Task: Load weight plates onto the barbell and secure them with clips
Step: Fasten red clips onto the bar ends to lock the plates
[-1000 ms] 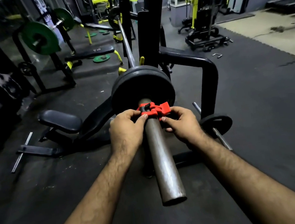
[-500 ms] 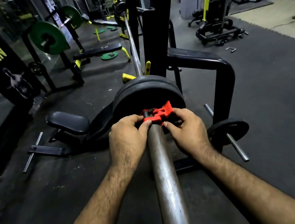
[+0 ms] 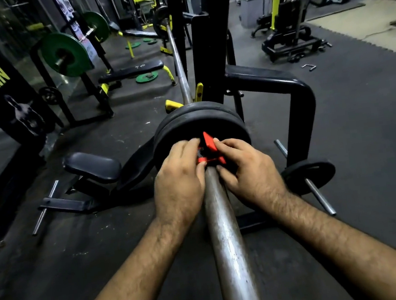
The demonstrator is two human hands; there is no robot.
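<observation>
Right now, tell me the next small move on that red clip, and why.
Probably press the raised lever down with the right hand while the left hand steadies the red clip. The clip sits on the barbell sleeve, up against the black plates, and its lever stands up, so it looks unlocked.

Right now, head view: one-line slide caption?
Both hands, left and right, press a red collar clip on the barbell sleeve against black weight plates.
</observation>
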